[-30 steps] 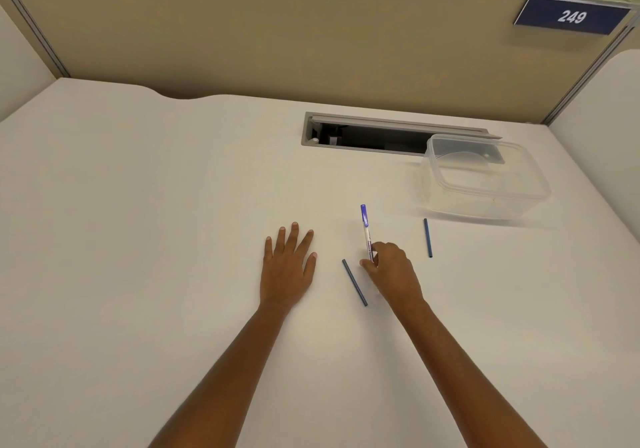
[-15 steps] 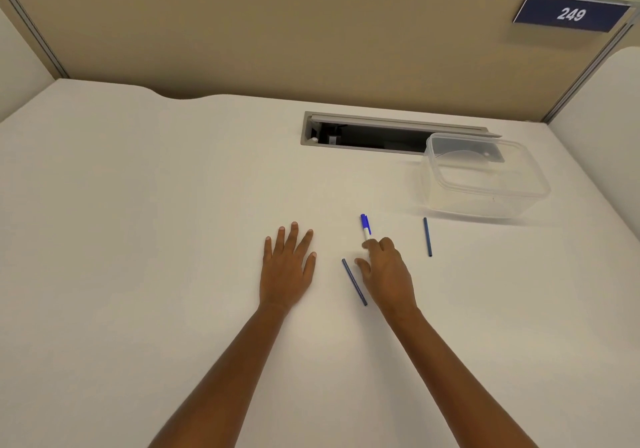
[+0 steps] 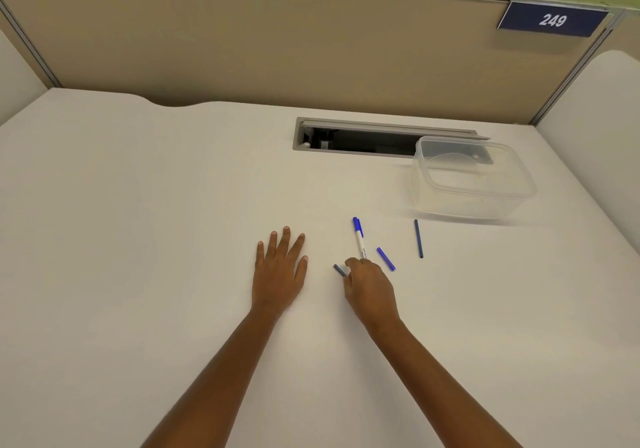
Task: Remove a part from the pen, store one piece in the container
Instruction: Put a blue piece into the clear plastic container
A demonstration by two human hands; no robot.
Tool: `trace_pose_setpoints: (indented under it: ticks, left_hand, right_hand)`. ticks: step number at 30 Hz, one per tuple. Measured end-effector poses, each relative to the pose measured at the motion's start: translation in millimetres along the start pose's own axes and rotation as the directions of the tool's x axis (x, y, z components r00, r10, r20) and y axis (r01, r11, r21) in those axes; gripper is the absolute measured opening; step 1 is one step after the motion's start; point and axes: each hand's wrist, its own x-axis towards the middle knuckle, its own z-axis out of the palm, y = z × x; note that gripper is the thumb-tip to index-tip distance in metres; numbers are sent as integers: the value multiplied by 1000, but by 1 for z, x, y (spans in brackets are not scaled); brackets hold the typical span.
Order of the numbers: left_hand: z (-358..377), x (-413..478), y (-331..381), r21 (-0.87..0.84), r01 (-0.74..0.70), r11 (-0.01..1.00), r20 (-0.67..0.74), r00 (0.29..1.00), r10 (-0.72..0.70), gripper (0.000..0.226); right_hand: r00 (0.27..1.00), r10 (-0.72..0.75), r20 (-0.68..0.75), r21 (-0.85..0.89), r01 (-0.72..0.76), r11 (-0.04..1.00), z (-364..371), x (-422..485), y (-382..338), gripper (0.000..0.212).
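Note:
A white pen [image 3: 359, 240] with a blue cap lies on the table, cap end pointing away from me. Its near end touches the fingertips of my right hand [image 3: 371, 290]. That hand is curled over a short dark blue rod [image 3: 339, 270], and only the rod's left end sticks out by the thumb. A small bright blue piece [image 3: 385, 258] lies just right of the pen. A second dark blue rod [image 3: 418, 239] lies further right. The clear plastic container [image 3: 429, 184] stands open at the back right. My left hand [image 3: 280, 271] rests flat, fingers spread.
A grey cable slot [image 3: 349, 136] is cut into the white table behind the pen, with the container overlapping its right end. Beige partition walls close the back and sides, with a blue sign reading 249 [image 3: 552, 19] at the top right.
My right hand let the pen go; it now lies on the table with a small blue piece beside it. The hand drew back and closed over the near rod, which shifted left.

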Motion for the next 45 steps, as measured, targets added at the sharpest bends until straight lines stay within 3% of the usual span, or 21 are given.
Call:
trace_pose_setpoints:
  ticks: [11,17,22,28,37,45]
  left_hand:
    - [3,11,27,3,25,1000,40,999,-25,52]
    - [6,22,50,-6,45,999,69,997,-44,51]
    - [9,29,61,58,73,996,78,994,-78,50]
    - [1,26,71,4,83,997,-3,997,-83,59]
    - [2,27,73,-43,113,993,-20,993,-114,62]
    - [3,29,73,-51,135,990,-25,990,-137,62]
  right_hand:
    - [949,-71,-309,-52,57,997,-112,38,57,21]
    - [909,-76,-409,-213,-14,977,-167,85,110,20]
    - [933,-123,-338,-409,-28,912,-186,132,142,22]
    - [987,-98,-125,-570,10,821,-174,176,159,25]
    - [981,144,130,-565,-46,824,-149,212,180,30]
    - [976,145,164,-575,-25,818,-138,218,190,32]
